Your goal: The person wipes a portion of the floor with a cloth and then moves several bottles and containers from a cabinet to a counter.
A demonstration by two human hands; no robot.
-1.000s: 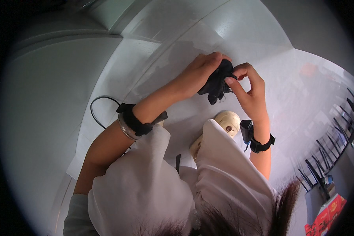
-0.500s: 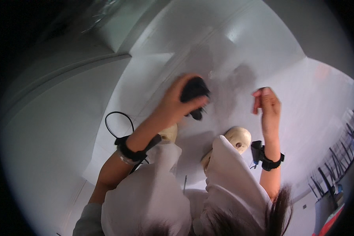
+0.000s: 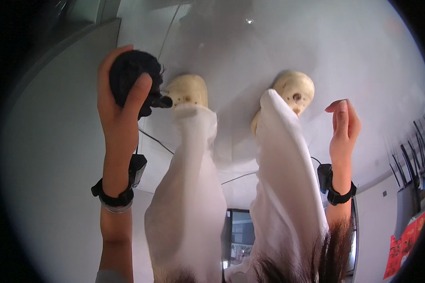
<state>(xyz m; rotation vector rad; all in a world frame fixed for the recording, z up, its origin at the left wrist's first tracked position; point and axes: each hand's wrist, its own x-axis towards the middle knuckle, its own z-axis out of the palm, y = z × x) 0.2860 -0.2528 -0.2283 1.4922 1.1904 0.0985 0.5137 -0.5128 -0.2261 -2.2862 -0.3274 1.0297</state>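
Held up at the left is a rounded black fuzzy bundle (image 3: 132, 70), with small dark pieces sticking out at its lower right. My left hand (image 3: 115, 113) is closed round it, the thumb across its front and the fingers mostly behind it. What kind of thing it is, I cannot make out. On the right, my right hand (image 3: 345, 120) is raised with bent fingers and the thumb pressed against them. Whether anything small is pinched there is hidden. It is apart from the bundle.
Below are my cream shoes, the left shoe (image 3: 189, 89) and the right shoe (image 3: 295, 89), on a grey shiny floor (image 3: 236, 52). A pale panel (image 3: 56, 151) stands close at left. Thin black cable (image 3: 156, 140) runs near my legs. Dark upright bars (image 3: 408, 160) and red sheets (image 3: 406, 245) are at far right.
My left hand has carried the black bundle left and away from the middle. My right hand has moved slightly right. The view has shifted, and both shoes now show higher in it.
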